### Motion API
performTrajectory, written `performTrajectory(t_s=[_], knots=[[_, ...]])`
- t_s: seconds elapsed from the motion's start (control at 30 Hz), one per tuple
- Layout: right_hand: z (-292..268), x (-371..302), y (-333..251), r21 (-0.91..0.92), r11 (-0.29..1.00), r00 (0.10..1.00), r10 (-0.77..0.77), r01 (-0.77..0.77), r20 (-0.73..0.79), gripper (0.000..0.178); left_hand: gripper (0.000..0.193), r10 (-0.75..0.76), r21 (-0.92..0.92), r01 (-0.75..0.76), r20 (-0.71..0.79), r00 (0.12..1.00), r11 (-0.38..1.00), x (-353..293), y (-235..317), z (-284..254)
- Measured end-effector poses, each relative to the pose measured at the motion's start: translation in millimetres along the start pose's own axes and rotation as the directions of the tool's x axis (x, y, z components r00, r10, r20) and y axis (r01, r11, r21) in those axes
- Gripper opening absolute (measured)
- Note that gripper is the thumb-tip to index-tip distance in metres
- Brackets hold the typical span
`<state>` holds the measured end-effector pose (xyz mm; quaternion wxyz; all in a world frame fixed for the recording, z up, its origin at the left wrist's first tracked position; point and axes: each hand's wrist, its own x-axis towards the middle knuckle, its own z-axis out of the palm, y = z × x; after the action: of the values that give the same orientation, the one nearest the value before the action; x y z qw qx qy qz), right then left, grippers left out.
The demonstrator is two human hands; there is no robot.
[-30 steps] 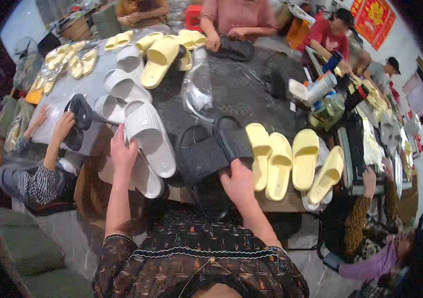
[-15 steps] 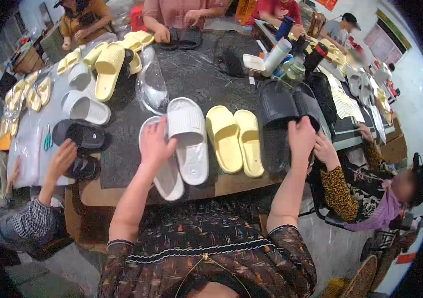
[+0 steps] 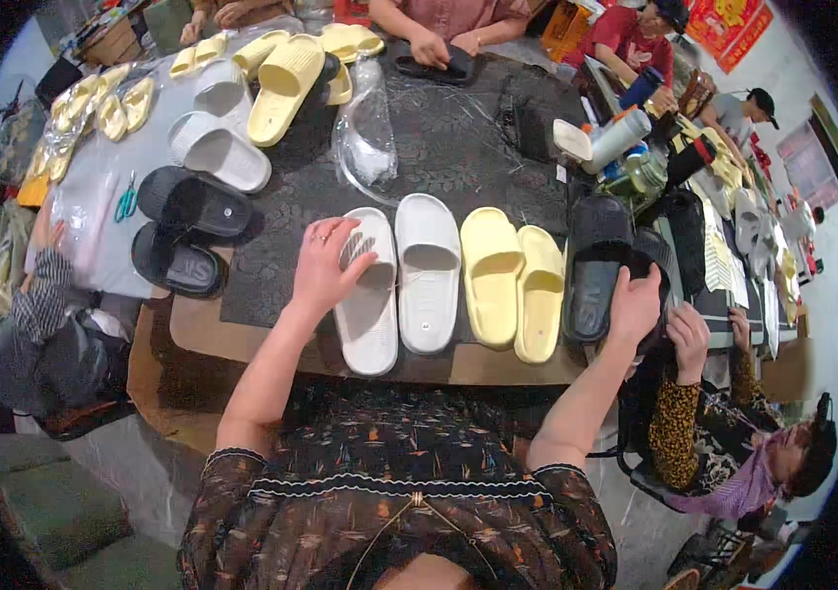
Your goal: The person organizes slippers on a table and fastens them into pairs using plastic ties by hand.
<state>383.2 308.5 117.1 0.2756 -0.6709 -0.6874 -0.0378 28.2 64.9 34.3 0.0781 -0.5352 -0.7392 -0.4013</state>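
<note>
My left hand [image 3: 332,264] lies with its fingers spread over the strap of a pale grey slipper [image 3: 368,324]. Beside that slipper is its mate [image 3: 427,290], lying straight with the toe pointing away from me. A pair of pale yellow slippers [image 3: 492,285] lies to the right of the grey pair. At the right edge of the table, my right hand [image 3: 637,307] is closed on a black slipper [image 3: 653,251], whose lower part is hidden behind the hand. The other black slipper [image 3: 596,261] of this pair lies just left of it.
Black slippers [image 3: 204,205], a grey pair [image 3: 227,157] and yellow slippers [image 3: 289,84] lie at the left. A plastic-wrapped slipper [image 3: 368,147] sits mid-table. Bottles [image 3: 620,136] stand at the back right. A co-worker's hand [image 3: 689,339] is close to my right hand.
The left grey slipper now lies straighter, parallel to its mate. My right hand has shifted to the outer black slipper. A co-worker's hand has left the black slippers at the left.
</note>
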Motion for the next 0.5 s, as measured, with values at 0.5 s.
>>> performTrajectory(t_s=[0.5], knots=[[79.9,-165.0,-145.9,0.701,0.442,0.412,-0.882,0.559,0.228,0.016,0.027,0.191,-0.072,-0.195,-0.059,0.980,0.978,-11.8,2.5,5.5]])
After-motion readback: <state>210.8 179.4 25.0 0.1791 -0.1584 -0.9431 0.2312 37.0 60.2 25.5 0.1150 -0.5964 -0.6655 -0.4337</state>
